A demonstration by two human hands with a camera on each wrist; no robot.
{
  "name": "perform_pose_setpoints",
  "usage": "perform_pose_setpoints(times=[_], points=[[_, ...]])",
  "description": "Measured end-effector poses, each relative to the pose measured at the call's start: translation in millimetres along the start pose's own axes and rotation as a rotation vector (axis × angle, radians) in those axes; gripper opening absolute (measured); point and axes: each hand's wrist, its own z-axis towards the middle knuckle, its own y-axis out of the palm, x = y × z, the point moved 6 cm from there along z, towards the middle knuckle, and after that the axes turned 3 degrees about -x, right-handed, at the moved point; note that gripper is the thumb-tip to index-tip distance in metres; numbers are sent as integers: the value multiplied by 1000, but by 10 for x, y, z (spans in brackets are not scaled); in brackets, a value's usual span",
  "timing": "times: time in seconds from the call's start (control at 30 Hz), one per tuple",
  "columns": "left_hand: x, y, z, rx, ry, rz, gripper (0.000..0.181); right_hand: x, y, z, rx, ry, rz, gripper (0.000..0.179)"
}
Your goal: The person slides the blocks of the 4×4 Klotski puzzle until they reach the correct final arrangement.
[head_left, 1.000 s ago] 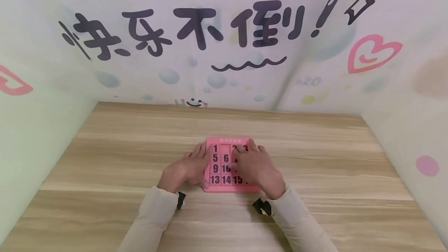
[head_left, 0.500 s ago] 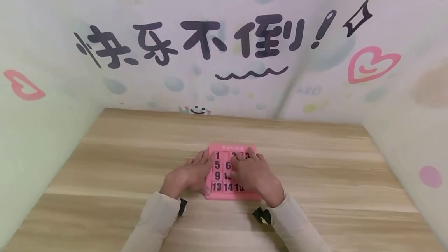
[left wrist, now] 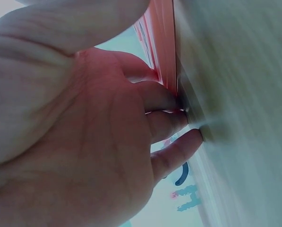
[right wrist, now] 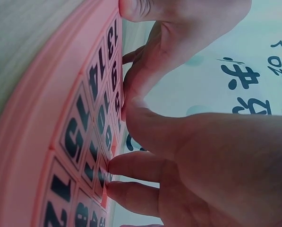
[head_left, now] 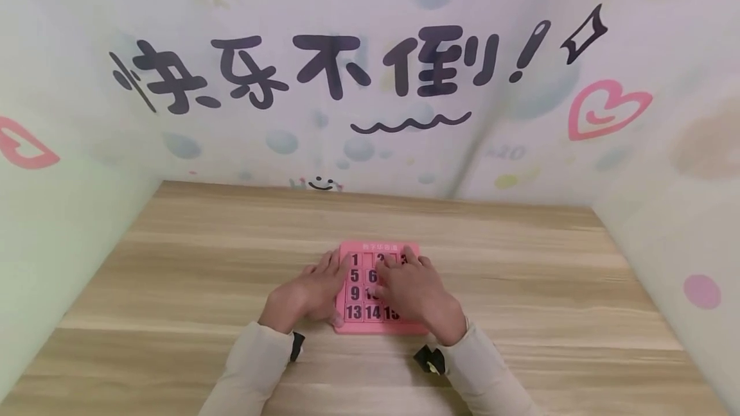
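A pink sliding number puzzle point(head_left: 381, 328) lies flat on the wooden table. My left hand point(head_left: 315, 287) steadies its left side, thumb at the near left corner. In the left wrist view, several left fingers point(left wrist: 176, 151) reach the tabletop beside the pink frame point(left wrist: 164, 38). Over the puzzle's right half, my right hand point(head_left: 413, 287) touches the tiles with its fingertips point(right wrist: 119, 165). The tile 2 point(head_left: 380, 258) stands in the top row with gaps on both sides. Tiles 13 point(head_left: 354, 312) and 14 point(head_left: 372, 312) show along the bottom row. The right hand hides several tiles.
Wood-grain table point(head_left: 231, 230) surrounds the puzzle. Behind it rises a white wall covering point(head_left: 324, 146) with dark lettering and bubble prints. Pale panels point(head_left: 69, 223) close in both sides. A black strap point(head_left: 430, 359) shows at the right cuff.
Tile 2 has slid a little to the left, away from tile 3, under my right fingertips. My left hand keeps its place on the frame. The head view has tilted up slightly.
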Motion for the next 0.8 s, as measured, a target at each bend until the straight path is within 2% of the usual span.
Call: perform_pose_setpoints(times=[0.53, 0.8], points=[[-31, 8, 26, 10, -3, -3, 111, -22, 55, 40, -8, -19, 36, 56], [-34, 4, 32, -6, -15, 25, 110, -61, 71, 58, -18, -43, 49, 55]])
